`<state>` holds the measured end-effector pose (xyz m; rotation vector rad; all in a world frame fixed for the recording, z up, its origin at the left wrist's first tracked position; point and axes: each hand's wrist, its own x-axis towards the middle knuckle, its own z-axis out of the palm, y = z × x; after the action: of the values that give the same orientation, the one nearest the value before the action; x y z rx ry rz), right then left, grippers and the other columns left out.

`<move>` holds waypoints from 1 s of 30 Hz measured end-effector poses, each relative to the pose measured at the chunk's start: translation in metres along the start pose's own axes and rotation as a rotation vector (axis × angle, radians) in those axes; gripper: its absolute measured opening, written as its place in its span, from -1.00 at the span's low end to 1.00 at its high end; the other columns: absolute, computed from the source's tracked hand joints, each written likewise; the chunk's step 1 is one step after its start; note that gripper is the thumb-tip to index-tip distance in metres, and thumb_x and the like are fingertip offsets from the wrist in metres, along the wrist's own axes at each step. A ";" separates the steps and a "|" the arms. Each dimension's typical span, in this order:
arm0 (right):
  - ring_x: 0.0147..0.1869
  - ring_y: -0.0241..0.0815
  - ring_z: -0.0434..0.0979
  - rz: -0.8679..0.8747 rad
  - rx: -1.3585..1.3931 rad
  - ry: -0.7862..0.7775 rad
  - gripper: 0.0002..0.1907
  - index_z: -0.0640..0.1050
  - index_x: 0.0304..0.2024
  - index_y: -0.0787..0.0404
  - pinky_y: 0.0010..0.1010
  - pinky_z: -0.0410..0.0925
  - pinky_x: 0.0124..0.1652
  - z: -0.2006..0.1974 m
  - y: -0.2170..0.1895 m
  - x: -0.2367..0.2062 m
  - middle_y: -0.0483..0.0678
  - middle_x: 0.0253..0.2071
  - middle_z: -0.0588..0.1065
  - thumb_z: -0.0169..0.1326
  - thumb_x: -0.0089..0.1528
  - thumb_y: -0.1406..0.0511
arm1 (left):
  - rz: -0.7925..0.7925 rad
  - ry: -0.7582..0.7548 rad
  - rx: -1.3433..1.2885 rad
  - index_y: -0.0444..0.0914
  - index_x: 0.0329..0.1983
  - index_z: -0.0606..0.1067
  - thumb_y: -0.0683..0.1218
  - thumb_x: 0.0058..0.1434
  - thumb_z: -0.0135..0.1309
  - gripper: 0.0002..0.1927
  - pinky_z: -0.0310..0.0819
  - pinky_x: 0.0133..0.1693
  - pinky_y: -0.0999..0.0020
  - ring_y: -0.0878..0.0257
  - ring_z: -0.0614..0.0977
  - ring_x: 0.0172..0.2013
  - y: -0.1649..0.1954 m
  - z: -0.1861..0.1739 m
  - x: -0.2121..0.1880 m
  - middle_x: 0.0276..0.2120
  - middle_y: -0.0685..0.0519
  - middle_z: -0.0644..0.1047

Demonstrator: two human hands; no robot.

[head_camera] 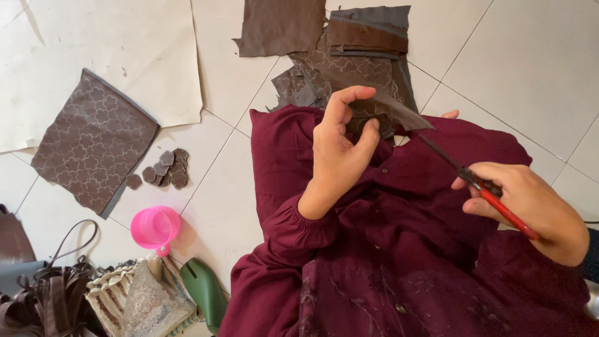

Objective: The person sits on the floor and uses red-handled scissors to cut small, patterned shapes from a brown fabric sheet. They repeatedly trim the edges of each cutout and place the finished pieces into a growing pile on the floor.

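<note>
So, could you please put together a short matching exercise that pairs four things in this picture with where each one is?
Things:
1. scissors
2. brown fabric piece
3. pink cup
4. small cut pieces

Places:
A. on the floor tiles below the patterned square
B. in the left hand
C. in the right hand
D. in a heap on the floor tiles, right of the patterned square

Pairs: 1-C, 2-B, 3-A, 4-D
</note>
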<state>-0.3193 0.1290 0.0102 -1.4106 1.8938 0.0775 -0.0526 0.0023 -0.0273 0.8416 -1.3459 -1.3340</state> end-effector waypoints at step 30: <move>-0.60 -0.15 0.46 -0.187 0.090 -0.064 -0.61 0.63 -0.33 0.20 -0.30 0.33 -0.52 0.003 -0.031 0.021 -0.04 -0.64 0.49 0.29 0.03 0.03 | 0.006 -0.405 0.004 -0.28 0.19 0.43 -0.37 0.27 0.10 -0.58 0.47 -0.16 0.58 0.49 0.56 -0.21 0.031 -0.027 0.003 -0.11 0.12 0.58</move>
<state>-0.2936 0.1020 0.0075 -1.4987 1.6849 -0.0523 -0.0217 -0.0031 0.0003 0.5863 -1.6589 -1.5529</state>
